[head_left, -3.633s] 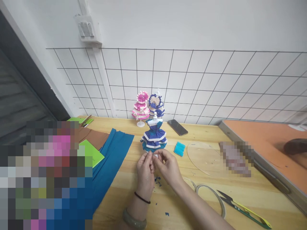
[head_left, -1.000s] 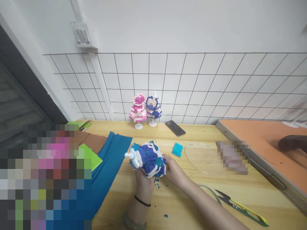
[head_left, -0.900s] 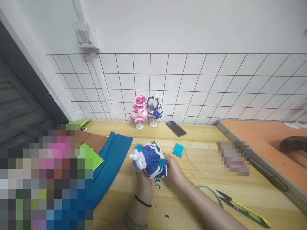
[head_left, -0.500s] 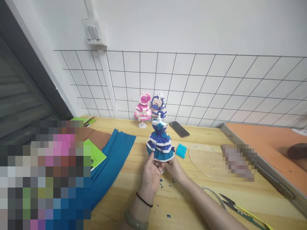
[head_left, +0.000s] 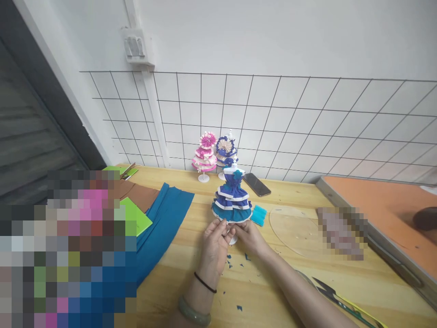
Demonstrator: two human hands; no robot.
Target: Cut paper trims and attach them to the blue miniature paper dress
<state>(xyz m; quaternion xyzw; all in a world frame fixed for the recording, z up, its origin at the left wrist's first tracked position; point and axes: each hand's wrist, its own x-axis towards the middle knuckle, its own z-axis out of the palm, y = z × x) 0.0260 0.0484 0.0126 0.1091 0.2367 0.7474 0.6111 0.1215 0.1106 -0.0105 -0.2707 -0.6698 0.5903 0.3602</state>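
A miniature dress form (head_left: 232,200) stands upright between my hands, wearing a tiered blue and teal paper dress with white edging and a teal flower at the chest. My left hand (head_left: 215,239) is closed at the lower left hem, thumb up against the skirt. From the right, my right hand (head_left: 251,237) has its fingers closed under the skirt, near the stand; its fingertips are partly hidden. The round white base (head_left: 233,240) shows below the fingers, close to the tabletop.
Behind stand a pink dress form (head_left: 204,157) and a purple-and-cream one (head_left: 226,148), beside a phone (head_left: 258,185). Teal folded strips (head_left: 259,215), a clear disc (head_left: 290,228) and scissors (head_left: 336,296) lie right. Blue paper (head_left: 170,218) lies left; blue scraps (head_left: 239,308) are scattered in front.
The dress form has turned, so its chest flower now faces more to the right. It has shifted slightly right, and more of its white base shows between my hands.
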